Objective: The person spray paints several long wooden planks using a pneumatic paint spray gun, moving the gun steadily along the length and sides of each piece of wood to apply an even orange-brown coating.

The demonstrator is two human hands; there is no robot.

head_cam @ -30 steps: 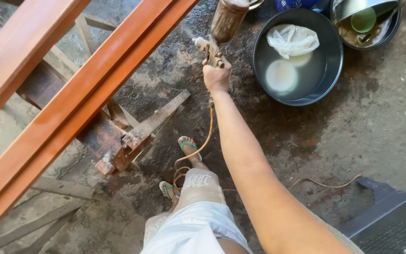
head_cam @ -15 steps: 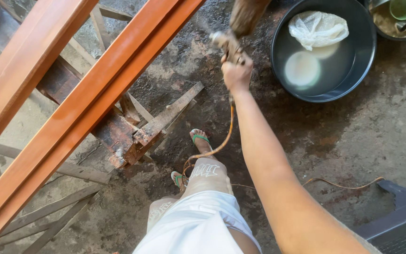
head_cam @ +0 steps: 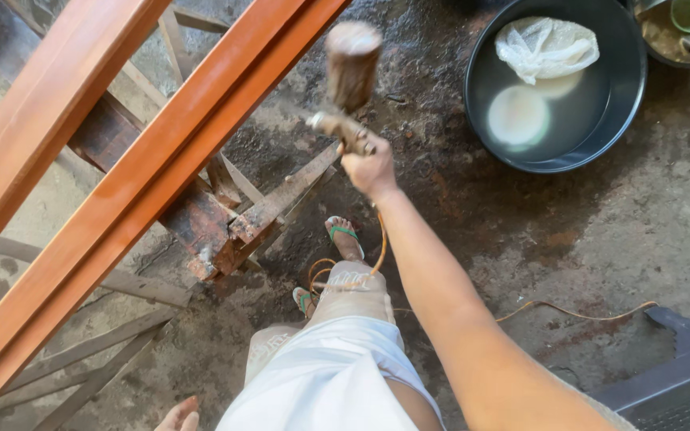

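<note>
**shopdust:** What's the right hand (head_cam: 370,169) got? Looks like a spray gun (head_cam: 343,128), metal body caked in brown crud, with a stubby cylindrical cup (head_cam: 352,64) on top, also coated brown.

**grainy_joe:** Yep, fingers wrapped tight round the grip, gun held up just beside the orange-stained wooden beams (head_cam: 161,160). Those beams are smooth, long and square-edged, glossy-ish next to the rough grey scrap timber (head_cam: 277,203) under them. An orange hose (head_cam: 380,243) drops from the gun and coils by the green sandals (head_cam: 345,233).

**shopdust:** Left hand (head_cam: 179,415)?

**grainy_joe:** Only the fingertips poke in at the bottom edge, loosely spread, holding nothing I can see.

**shopdust:** Any packaging around?

**grainy_joe:** A crumpled white plastic bag (head_cam: 546,48) in a round dark metal basin (head_cam: 624,120) upper right, sitting in milky liquid. Floor is stained, cracked concrete (head_cam: 600,239).
</note>
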